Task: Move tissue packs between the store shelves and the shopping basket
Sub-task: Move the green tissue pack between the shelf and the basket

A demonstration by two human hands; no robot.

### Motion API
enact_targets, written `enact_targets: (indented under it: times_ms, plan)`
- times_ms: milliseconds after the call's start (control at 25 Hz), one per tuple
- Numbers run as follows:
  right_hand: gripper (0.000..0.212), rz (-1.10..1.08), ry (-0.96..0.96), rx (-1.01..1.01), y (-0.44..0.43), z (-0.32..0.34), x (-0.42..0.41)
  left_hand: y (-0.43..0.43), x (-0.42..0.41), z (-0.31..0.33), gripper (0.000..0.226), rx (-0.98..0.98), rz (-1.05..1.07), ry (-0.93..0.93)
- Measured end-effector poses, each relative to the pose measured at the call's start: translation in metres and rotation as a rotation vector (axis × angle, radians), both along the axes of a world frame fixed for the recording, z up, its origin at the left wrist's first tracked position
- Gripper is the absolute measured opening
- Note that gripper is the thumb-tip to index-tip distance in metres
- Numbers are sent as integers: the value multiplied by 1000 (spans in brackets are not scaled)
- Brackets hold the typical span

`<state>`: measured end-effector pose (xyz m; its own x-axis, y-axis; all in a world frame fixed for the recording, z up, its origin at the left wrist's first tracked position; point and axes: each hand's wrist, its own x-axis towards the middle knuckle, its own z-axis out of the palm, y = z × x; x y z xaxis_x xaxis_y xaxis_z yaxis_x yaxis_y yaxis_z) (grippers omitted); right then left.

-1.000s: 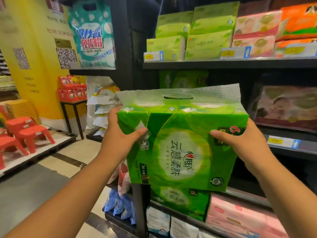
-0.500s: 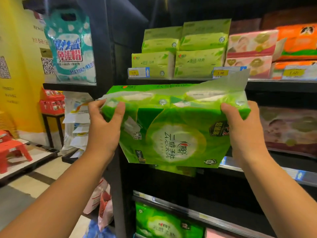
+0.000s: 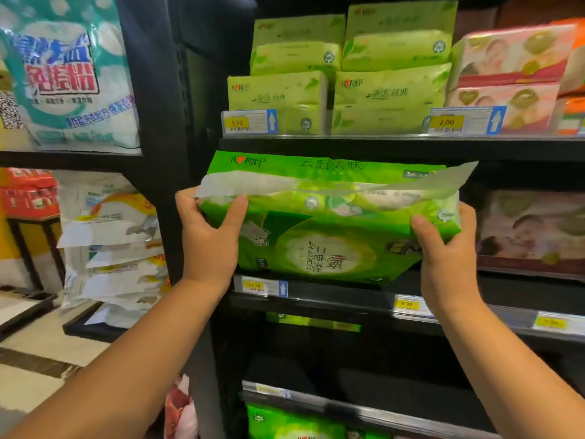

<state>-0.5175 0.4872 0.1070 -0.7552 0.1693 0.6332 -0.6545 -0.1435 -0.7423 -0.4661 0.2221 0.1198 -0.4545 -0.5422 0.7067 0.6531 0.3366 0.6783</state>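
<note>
The black metal middle shelf (image 3: 342,299), with its yellow price tags (image 3: 406,304) along the front lip, is the one to watch. In the bay just above it sits the large bright green plastic-wrapped tissue pack (image 3: 329,242), tilted so its top leans back into the dark. Its clear plastic carrying flap (image 3: 348,185) is folded across the top edge. The lower edge is right at the lip; I cannot tell whether it rests there yet.

Both hands grip the pack. The left hand (image 3: 209,245) wraps its left end, thumb on the front face and fingers curled behind. The right hand (image 3: 446,261) clamps the right end the same way.

In the same bay, to the right of the pack, lies a dusky pink tissue pack printed with faces (image 3: 535,229). On the shelf above the middle shelf (image 3: 380,147) stand 4 pale green soft tissue packs (image 3: 389,90) in 2 stacks, with pink tissue packs (image 3: 506,74) beside them. Just under the middle shelf, a thin green pack edge (image 3: 313,321) shows, and lower still another bright green pack (image 3: 291,423). Left of the middle shelf hang a teal and white detergent bag (image 3: 66,74) and a pile of white sacks (image 3: 110,248).

Half a second ago the pack hung out in front of the middle shelf, its bottom edge overlapping the lip. Now it has gone deeper in, and its printed top face shows.
</note>
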Motion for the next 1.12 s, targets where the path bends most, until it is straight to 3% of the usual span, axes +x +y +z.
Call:
enact_targets:
  times_ms: [120,320,520,680,800,920,1040,1120]
  plan:
    - [34,-13,-27,-23,-19,-9,-19,-18,-23,-9,35,-25,-41,-29]
    - [35,-104,-32,-38,-36,-14,-46,-38,-55,-23,45,-136,-112,-100]
    - [55,-218,-68,28,-45,-13,-76,-46,-88,-24,87,-312,-39,-243]
    - [88,-322,-127,272,-46,-27,-97,-39,-108,-31,118,-402,66,-260]
    - [108,-363,-131,382,-41,-38,-115,-36,-125,-38,123,-453,136,-301]
    - [91,-367,-165,443,-39,-46,-134,-31,-147,-42,126,-462,162,-371]
    - [101,-331,-227,466,-40,-49,-156,-33,-169,-48,124,-515,221,-396]
    - [95,-368,-312,579,-39,-47,-164,-33,-180,-55,121,-579,260,-411]
